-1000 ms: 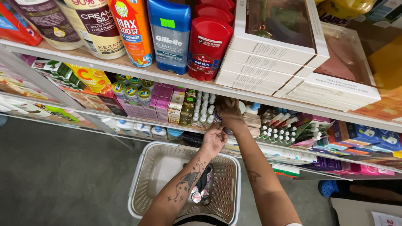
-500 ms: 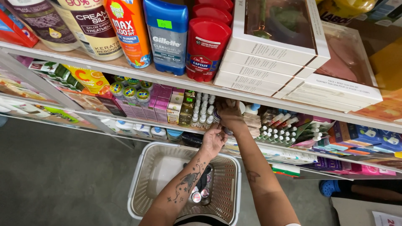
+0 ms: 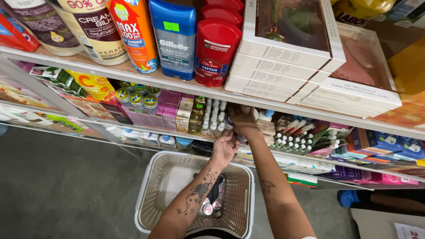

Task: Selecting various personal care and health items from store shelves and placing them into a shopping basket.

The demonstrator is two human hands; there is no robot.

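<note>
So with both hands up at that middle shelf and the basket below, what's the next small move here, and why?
Probably set the small round jar in among the shelf stock. The right hand reaches in beside the white bottles, the left hand is at the shelf edge just below it, and more small jars lie in the basket beneath. Whether a jar is actually gripped is hard to tell.

I count two hands at the shelf — my left hand [image 3: 224,148] and right hand [image 3: 241,119] — with one basket [image 3: 152,199] below them and three white boxes [image 3: 283,66] stacked above.
</note>
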